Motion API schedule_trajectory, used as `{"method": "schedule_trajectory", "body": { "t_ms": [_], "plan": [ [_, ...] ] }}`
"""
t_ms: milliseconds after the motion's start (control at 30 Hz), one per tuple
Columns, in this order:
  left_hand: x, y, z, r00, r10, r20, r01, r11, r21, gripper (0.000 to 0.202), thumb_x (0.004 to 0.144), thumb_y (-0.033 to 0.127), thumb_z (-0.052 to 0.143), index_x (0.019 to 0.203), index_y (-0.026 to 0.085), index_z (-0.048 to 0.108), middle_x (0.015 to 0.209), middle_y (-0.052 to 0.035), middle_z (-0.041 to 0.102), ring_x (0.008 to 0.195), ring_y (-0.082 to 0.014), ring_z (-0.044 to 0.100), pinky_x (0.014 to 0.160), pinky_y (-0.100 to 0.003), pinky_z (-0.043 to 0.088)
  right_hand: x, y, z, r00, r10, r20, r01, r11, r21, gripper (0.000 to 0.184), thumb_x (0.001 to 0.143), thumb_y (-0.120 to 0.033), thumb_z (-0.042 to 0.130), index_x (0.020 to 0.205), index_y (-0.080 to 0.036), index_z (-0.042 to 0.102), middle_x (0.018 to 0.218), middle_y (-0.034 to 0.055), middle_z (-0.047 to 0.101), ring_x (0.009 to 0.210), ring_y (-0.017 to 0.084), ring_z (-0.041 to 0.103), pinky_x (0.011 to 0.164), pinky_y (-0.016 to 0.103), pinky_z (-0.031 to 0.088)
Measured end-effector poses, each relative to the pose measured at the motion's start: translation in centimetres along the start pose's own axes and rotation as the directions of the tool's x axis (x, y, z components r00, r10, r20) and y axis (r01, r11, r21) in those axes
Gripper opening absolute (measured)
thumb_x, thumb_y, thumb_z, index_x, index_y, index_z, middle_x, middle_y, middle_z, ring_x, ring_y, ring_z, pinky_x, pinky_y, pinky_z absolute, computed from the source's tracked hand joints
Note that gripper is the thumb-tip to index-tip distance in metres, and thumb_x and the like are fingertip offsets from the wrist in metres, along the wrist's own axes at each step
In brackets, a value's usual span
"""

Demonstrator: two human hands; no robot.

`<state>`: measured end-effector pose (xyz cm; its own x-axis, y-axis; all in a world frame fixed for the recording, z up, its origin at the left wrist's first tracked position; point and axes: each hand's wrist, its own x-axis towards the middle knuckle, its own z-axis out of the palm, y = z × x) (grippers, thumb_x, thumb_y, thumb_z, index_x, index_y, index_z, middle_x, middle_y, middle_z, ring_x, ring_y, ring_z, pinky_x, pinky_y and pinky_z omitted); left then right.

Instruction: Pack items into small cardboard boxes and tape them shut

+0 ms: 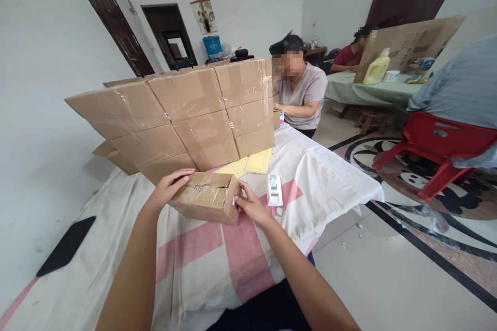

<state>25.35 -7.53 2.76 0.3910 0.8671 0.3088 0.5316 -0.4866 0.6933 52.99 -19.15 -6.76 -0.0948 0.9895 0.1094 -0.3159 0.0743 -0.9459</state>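
Note:
A small taped cardboard box (202,207) rests on the cloth-covered table in front of me. My left hand (171,186) grips its left end, fingers over the top edge. At the other end, my right hand (250,204) is closed around the right side, thumb against the end face. By that thumb is a small bluish-white patch (234,200), too small to make out. Just right of my right hand stands a white device (274,191) with a pale bluish piece on top. Yellow sheets (259,161) lie behind the box.
A wall of joined cardboard boxes (202,108) rises right behind the work area. A dark flat object (67,246) lies at the table's left. Across the table sits a person (301,88); a red chair (446,150) is occupied at right. Small scraps (360,235) dot the floor.

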Motion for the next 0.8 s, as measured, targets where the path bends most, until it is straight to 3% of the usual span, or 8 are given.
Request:
{"method": "schedule_trajectory", "body": {
  "t_ms": [367,600,800],
  "plan": [
    [-0.19,0.26,-0.01,1.000,-0.021,-0.009,0.021,1.000,-0.010,0.053,0.083,0.065,0.060,0.111,0.023,0.075,0.131,-0.0085,0.069,0.131,-0.0312,0.056,0.117,-0.049,0.037,0.00,0.03,-0.14,0.999,-0.008,0.044,0.006,0.999,0.033,0.066,0.080,-0.027,0.068,0.141,-0.032,0.043,0.140,0.0044,0.049,0.079,0.012,0.054,0.064,0.024,0.044],
    [-0.39,0.29,-0.04,1.000,-0.006,-0.012,0.006,1.000,-0.015,0.050,0.085,0.062,0.060,0.111,0.022,0.075,0.132,-0.0095,0.069,0.131,-0.0307,0.056,0.117,-0.048,0.037,-0.26,-0.31,-0.09,0.997,-0.006,0.073,0.000,0.996,0.086,0.074,0.077,-0.025,0.069,0.144,-0.030,0.039,0.135,0.0059,0.052,0.082,0.014,0.055,0.068,0.025,0.046],
    [-0.37,0.30,0.02,1.000,-0.004,-0.013,0.004,1.000,-0.030,0.052,0.084,0.064,0.061,0.112,0.022,0.075,0.131,-0.0104,0.069,0.131,-0.0316,0.056,0.117,-0.049,0.036,-0.06,-0.30,-0.09,1.000,0.007,0.018,-0.007,1.000,0.002,0.060,0.080,-0.027,0.065,0.137,-0.030,0.046,0.131,0.0031,0.054,0.068,0.010,0.049,0.065,0.025,0.044]
  ]
}}
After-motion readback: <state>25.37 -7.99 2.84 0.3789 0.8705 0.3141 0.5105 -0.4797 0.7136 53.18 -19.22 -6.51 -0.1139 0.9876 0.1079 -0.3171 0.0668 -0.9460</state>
